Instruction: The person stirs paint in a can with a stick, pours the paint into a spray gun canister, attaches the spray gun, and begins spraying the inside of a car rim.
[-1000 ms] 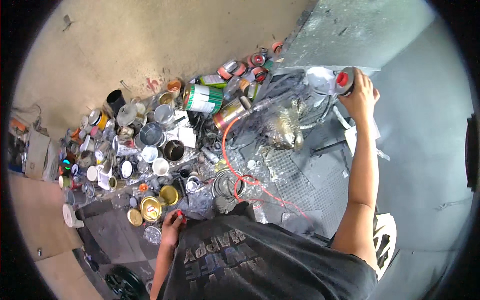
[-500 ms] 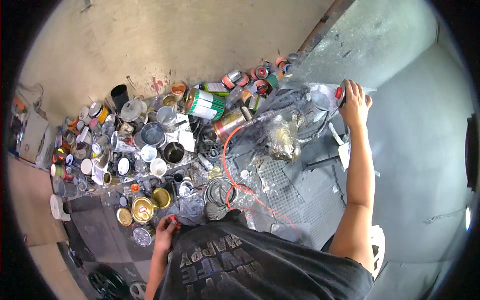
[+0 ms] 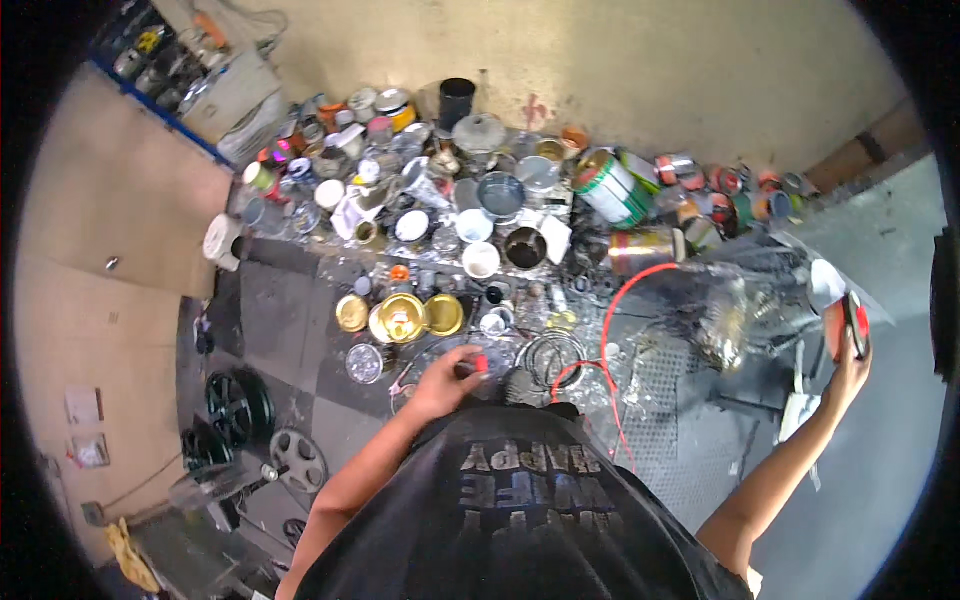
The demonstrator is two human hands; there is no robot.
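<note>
Left hand (image 3: 446, 382) pinches a red piece (image 3: 481, 364), right hand (image 3: 849, 376) grips a container (image 3: 834, 328), red hose (image 3: 604, 343) looping between.

Stained tubs (image 3: 500, 195) and cans (image 3: 620, 195) suggest a paint workshop.

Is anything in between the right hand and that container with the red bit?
Nothing visible is: the right hand grips the container directly. The left hand, with a small red piece, is away to the left, not between them.
</note>
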